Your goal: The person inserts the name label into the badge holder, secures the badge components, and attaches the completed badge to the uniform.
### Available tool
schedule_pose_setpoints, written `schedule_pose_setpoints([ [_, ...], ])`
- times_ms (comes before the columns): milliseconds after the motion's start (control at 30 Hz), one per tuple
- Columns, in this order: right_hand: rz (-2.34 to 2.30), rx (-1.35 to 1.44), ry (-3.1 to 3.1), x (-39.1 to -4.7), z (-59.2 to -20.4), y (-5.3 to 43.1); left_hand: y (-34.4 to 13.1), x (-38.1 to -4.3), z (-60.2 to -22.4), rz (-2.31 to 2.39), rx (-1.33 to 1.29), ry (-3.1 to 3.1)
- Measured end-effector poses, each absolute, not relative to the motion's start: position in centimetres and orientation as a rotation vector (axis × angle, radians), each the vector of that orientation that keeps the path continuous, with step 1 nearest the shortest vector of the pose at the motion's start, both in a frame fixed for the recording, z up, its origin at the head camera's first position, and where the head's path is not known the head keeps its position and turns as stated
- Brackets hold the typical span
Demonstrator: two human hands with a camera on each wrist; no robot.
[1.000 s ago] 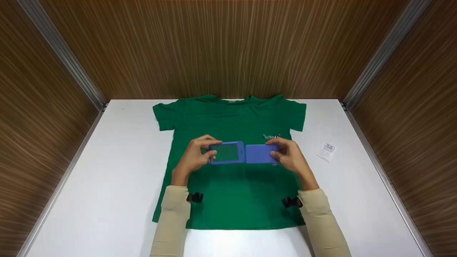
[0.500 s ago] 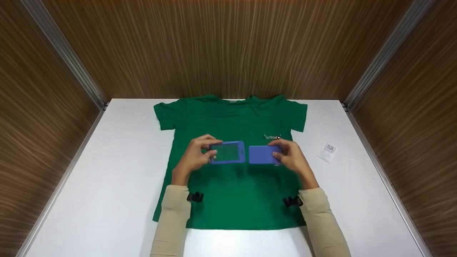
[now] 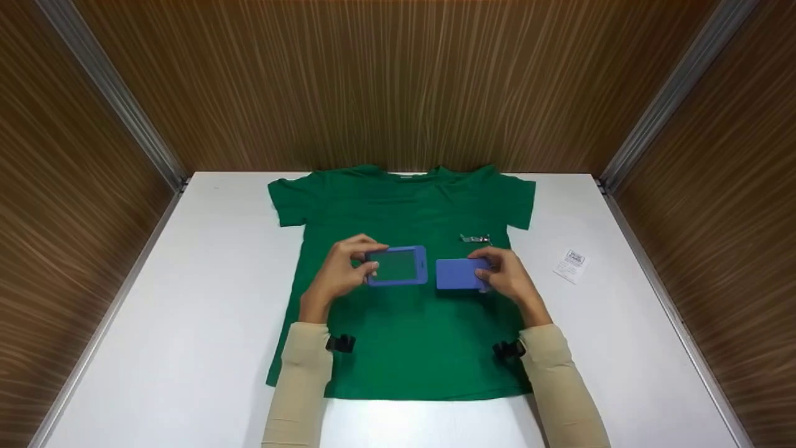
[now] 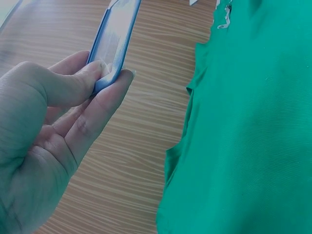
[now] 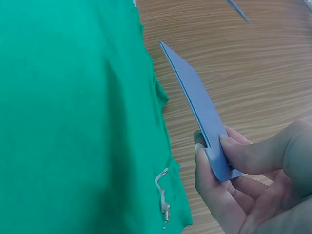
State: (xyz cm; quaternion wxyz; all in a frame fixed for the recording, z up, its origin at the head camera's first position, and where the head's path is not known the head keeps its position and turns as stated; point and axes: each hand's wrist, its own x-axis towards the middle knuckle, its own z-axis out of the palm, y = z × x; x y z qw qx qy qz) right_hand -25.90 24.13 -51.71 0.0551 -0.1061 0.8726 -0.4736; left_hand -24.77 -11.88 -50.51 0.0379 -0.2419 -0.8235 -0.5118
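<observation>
My left hand pinches the left end of a purple-blue badge holder frame, which has a see-through window and a slot at its right end. My right hand pinches the right end of a flat, solid purple-blue badge holder panel. A narrow gap separates the two pieces, and the panel sits slightly nearer the body. Both are held above a green T-shirt spread flat. On the shirt, just beyond my right hand, lies a small badge clip with a clear strap.
A small white printed card lies on the white table to the right of the shirt. Wood-grain panels rise at the back and both sides.
My right hand has drawn the panel away to the right and slightly toward the body, widening the gap to the frame. The left hand stays nearly still.
</observation>
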Motion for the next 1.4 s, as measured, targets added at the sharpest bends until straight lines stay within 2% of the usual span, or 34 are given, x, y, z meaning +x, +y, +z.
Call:
schedule_pose_setpoints([
  [1400,-1.254,-0.164,2.703,-26.6,-53.9,24.1,-11.9,-24.8,-50.6,-1.566,-0.759,-2.531],
])
